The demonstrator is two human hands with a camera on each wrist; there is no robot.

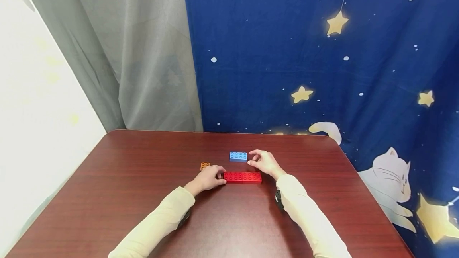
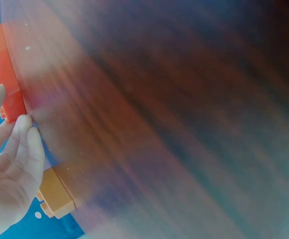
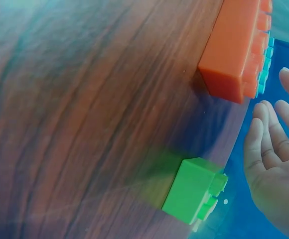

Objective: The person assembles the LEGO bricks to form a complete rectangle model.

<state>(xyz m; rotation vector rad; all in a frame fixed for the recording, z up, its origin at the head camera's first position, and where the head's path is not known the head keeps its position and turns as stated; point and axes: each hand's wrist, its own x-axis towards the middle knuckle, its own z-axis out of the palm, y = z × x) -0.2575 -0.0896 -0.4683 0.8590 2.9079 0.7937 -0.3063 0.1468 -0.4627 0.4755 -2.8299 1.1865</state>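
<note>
Two red toy building bricks (image 1: 242, 177) stand end to end in a row on the table. My left hand (image 1: 208, 177) is at the row's left end, its thumb and forefinger pinching the end brick. An orange brick (image 1: 204, 165) sits just behind that hand, partly covered by it. Behind the red row lies a light blue brick (image 1: 238, 156). My right hand (image 1: 264, 161) hovers off the blue brick's right end, thumb and fingers spread apart and holding nothing. A green brick (image 3: 189, 191) shows near my right hand in the right wrist view; the head view hides it.
All the bricks rest on a dark red wooden table (image 1: 143, 194). Beyond its far edge hang a grey curtain (image 1: 157, 63) and a blue curtain (image 1: 258, 51) with stars and a cat.
</note>
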